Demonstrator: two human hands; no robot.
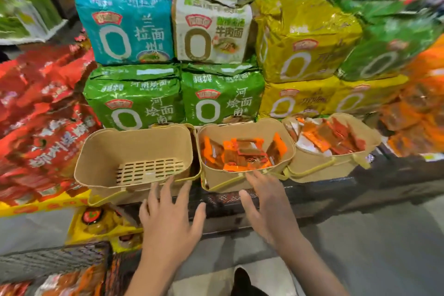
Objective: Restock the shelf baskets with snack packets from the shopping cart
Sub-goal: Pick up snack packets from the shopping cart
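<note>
- Nearest, at the bottom edge between the two forearms, a dark shoe (242,282) stands on the grey floor (360,235).
- Left hand (169,221) is held out palm down, fingers spread wide and straight, holding nothing; its fingertips reach the front rim of the basket ahead of it.
- Right hand (265,206) is likewise flat, fingers loosely spread and holding nothing, its fingertips at the front rim of the next basket.
- Left of the left hand and lower, yellow boxes (101,223) sit by a blurred heap of red bags (43,127).
- Just beyond the left hand, the left basket (96,151) is tan and shows only its slatted bottom.
- Just beyond the right hand, the middle basket (287,149) holds a shallow layer of orange snack packets (242,151).
- Further right of the right hand, the right basket (319,170) is filled higher with similar packets, orange and white.
- Behind all three baskets, large noodle bags (134,96) are stacked in two rows: green and yellow below, teal, white, yellow and green above.
</note>
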